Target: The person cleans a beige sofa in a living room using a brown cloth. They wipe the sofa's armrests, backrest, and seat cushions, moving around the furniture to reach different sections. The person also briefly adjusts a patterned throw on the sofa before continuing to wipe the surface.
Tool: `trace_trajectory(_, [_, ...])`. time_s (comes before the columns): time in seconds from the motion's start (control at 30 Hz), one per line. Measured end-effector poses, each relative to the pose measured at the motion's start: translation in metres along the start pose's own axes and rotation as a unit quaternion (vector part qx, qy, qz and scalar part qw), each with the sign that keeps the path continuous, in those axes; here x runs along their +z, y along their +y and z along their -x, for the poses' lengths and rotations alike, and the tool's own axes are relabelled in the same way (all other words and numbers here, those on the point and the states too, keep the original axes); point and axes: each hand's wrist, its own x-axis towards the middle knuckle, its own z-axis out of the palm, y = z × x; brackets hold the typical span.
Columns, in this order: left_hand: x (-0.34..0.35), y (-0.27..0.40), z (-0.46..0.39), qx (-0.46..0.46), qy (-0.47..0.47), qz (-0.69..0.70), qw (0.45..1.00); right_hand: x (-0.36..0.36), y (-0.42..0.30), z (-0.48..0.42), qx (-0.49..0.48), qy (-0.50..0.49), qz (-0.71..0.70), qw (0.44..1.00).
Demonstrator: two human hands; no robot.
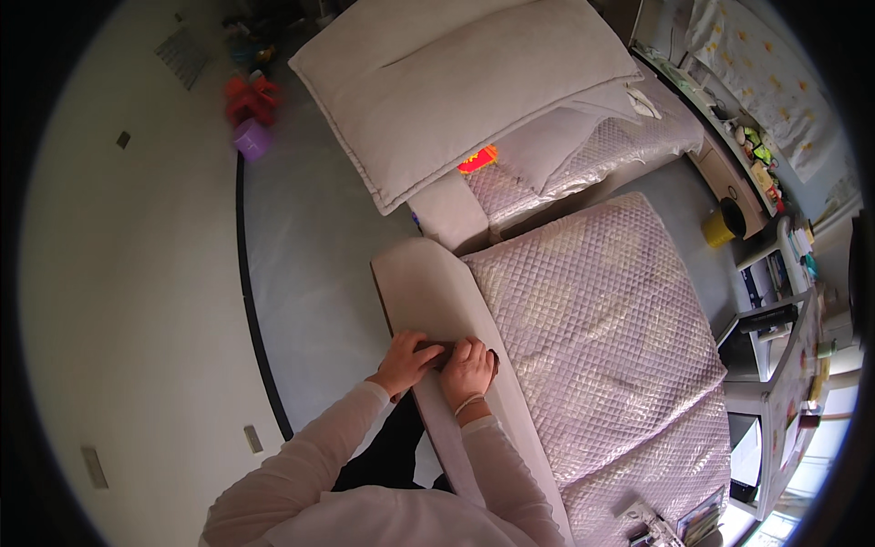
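Observation:
A dark brown strip-like piece (445,351) lies across the top of the beige upholstered sofa back (427,294), with one end showing past my right fingers. My left hand (406,362) grips it at the outer edge, its thumb stretched along the strip. Close beside it, my right hand (467,369) is curled over the strip near the seat side, wearing a thin bracelet at the wrist. Much of the strip is hidden under both hands, so its exact kind is unclear. A lilac quilted cover (601,328) spreads over the seat to the right.
Ahead, a large beige cushion (472,96) rests over another sofa section, near a red item (478,159). A purple bucket (251,139) and red plastic stool (251,99) stand by the left wall. A yellow bin (722,224) and cluttered desk (786,390) are on the right.

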Motion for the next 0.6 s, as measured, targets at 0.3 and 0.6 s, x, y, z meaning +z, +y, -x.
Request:
trace_trajectory(0.3, [-0.029,-0.101,-0.074,0.023,-0.023,0.065,0.997,0.054,-0.037,-0.098,0.060,-0.027,0.016,0.998])
trace_trajectory(0.6, [-0.052,-0.167,-0.119,0.037,-0.047,0.116,0.991,0.088,-0.068,-0.162,0.113,-0.035,0.038,0.992])
